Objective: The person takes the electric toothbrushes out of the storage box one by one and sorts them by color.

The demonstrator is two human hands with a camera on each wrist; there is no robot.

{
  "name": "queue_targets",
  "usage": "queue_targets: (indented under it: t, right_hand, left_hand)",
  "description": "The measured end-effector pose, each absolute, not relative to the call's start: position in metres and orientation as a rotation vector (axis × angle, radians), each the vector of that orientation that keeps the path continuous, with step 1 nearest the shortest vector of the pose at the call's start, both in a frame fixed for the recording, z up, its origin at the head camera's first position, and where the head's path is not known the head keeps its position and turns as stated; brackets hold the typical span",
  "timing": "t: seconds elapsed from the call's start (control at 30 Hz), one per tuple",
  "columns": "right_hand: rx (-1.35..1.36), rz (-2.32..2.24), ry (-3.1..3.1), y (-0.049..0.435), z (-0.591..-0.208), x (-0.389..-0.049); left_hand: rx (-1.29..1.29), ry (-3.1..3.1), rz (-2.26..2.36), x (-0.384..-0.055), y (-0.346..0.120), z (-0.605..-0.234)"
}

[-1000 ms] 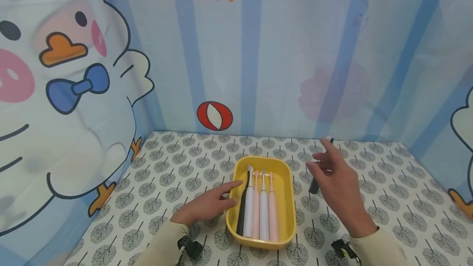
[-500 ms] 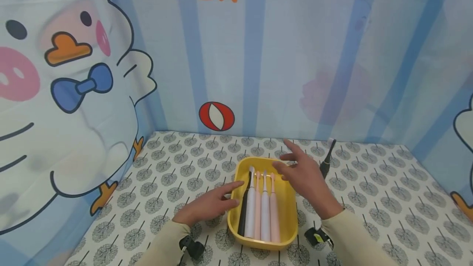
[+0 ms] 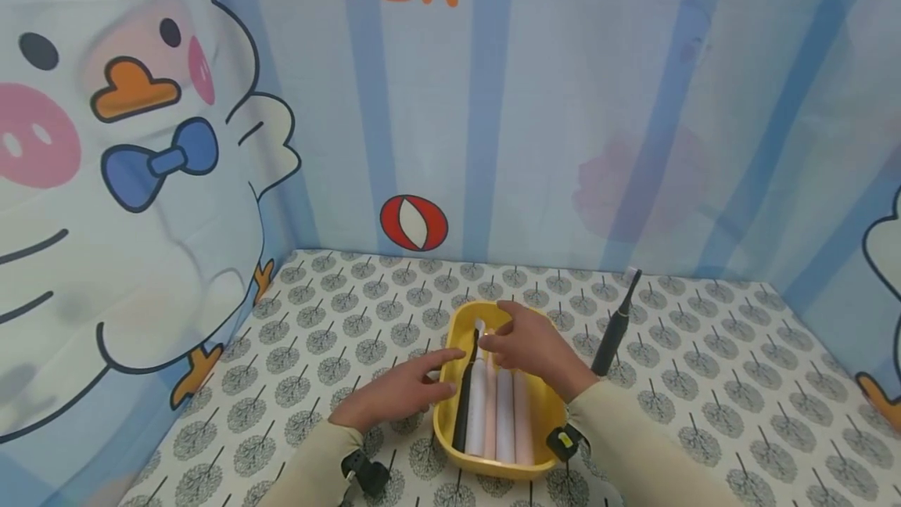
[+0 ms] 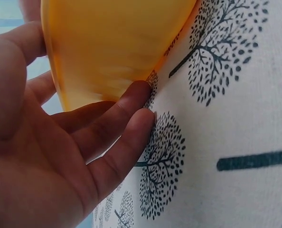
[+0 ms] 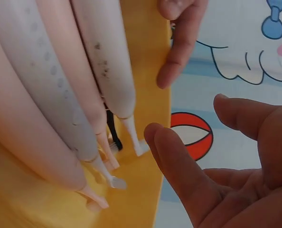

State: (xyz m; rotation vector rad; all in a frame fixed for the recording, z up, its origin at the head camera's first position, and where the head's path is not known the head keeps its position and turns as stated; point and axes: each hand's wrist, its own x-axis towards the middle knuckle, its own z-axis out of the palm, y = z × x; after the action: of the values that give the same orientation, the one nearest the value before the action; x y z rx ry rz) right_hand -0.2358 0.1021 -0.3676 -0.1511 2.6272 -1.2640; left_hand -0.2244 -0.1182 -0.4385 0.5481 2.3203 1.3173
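A yellow tray (image 3: 450,452) holds several electric toothbrushes side by side. At its left lies a black toothbrush (image 3: 463,409), then a white toothbrush (image 3: 475,413) and a pink toothbrush (image 3: 491,421); another white and another pink one lie to their right. My left hand (image 3: 394,391) rests at the tray's left side, fingers loosely extended against its outer wall (image 4: 112,42). Over the far half of the tray hovers my right hand (image 3: 531,343), thumb and fingers apart, holding nothing. It hides some brush heads in the head view. The right wrist view shows the white toothbrush (image 5: 110,71) near its fingertips.
Another black electric toothbrush (image 3: 615,329) lies on the tree-patterned cloth (image 3: 338,319), right of the tray. A curtain (image 3: 535,139) with a printed duck (image 3: 155,178) hangs behind the table.
My right hand has moved left, from beside the separate black toothbrush to above the tray, uncovering that toothbrush. My left hand has stayed at the tray's left side.
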Motion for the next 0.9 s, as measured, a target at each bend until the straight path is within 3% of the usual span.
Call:
queue_targets:
  t: [0.9]
  right_hand:
    - [-0.256,-0.884,2.612,0.078,-0.388,-0.239]
  left_hand:
    - [0.56,2.299,1.341,-0.221,-0.119,-0.436]
